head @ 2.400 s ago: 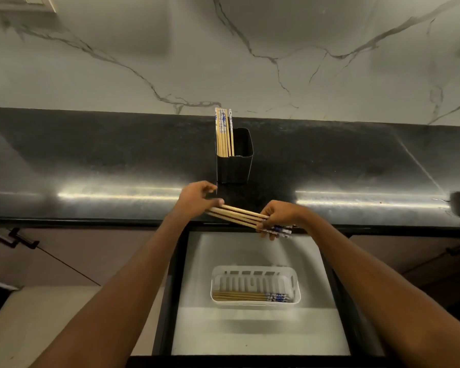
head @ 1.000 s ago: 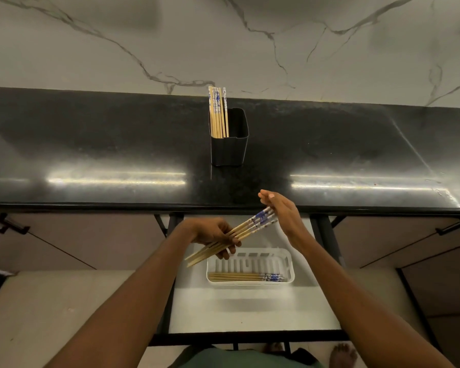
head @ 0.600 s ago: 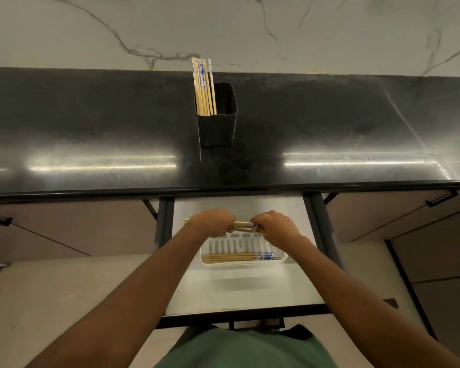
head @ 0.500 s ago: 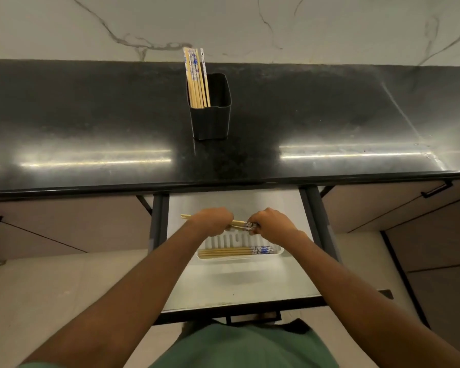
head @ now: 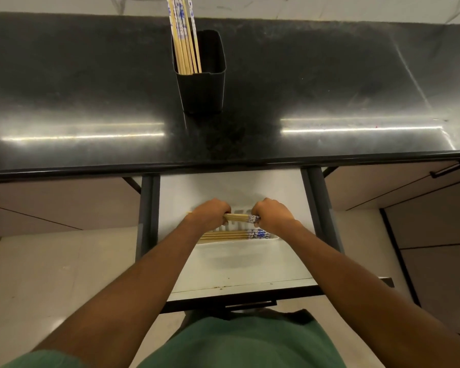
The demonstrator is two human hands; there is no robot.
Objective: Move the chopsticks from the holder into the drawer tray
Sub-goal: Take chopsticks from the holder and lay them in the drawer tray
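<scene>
Chopsticks [head: 184, 35] occupy tabletop [head: 64, 75] and drawer [head: 237, 266]: some upright in the holder [head: 202, 86], some flat in the tray [head: 237, 242]. Left hand [head: 210, 215] and right hand [head: 272, 215], fingers [head: 255, 211] curled tight round the ends of a bundle [head: 237, 217], hold it over the tray. Uneven release could tip sticks over the rim.

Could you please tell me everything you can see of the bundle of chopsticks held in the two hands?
The bundle is a few slim, pale wooden-looking sticks with white, blue-patterned ends on the right. It lies level, left to right, over the white tray in the open drawer. The left hand grips its plain end, whose tips poke out beyond; the right hand grips the patterned end. Only a short stretch shows between the hands, so the count is unclear.
</scene>
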